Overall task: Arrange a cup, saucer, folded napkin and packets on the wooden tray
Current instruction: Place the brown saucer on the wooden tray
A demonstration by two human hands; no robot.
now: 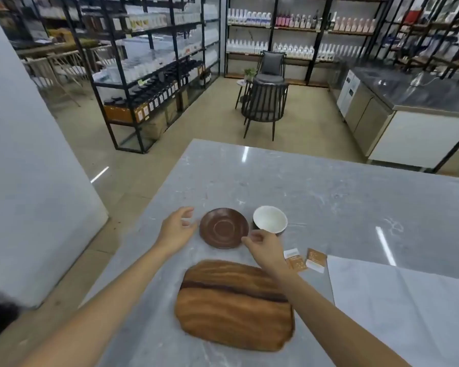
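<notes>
Saucer [223, 228], flat near the tabletop's [329, 197] left edge, looks rigid and breakable: left hand [176, 230] and right hand [264, 245], open and empty, flank its rim, the sensible hold.

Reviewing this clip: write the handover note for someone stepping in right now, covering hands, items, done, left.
Left hand: open, just left of the saucer, not gripping.
Right hand: fingers pinched at the saucer's right rim; a firm grip is unclear.
Cup: upright on the counter, right of the saucer.
Two packets: on the counter, right of the wooden tray.
Napkin: lying flat at right.
Done: nothing on the tray.
Left: everything.
</notes>
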